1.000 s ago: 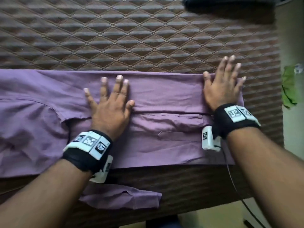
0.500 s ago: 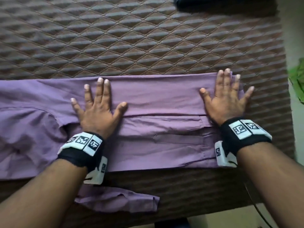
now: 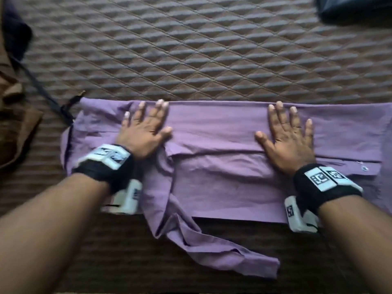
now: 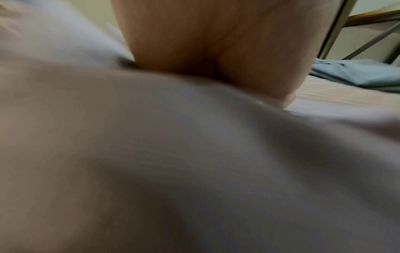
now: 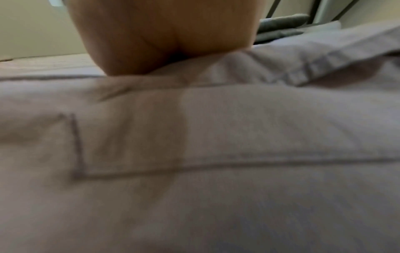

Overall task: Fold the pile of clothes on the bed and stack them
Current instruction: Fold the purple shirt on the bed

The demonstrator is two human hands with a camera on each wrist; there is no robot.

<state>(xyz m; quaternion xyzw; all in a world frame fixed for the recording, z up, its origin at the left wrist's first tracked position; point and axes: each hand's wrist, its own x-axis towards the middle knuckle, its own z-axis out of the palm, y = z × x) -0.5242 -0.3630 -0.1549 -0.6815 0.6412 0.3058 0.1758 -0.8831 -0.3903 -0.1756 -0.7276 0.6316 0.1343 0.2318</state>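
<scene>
- A brown crumpled garment (image 3: 14,115) is lying at the far left of the brown quilted bed (image 3: 212,49).
- The left hand (image 3: 144,132) is pressing flat, fingers spread, on the folded purple cotton shirt (image 3: 222,183) lying along the bed's near edge.
- The right hand (image 3: 290,143) is also pressing flat on it, gripping nothing.

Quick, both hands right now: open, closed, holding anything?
Left hand: open, flat on the purple shirt, holding nothing.
Right hand: open, flat on the same shirt, holding nothing.
</scene>
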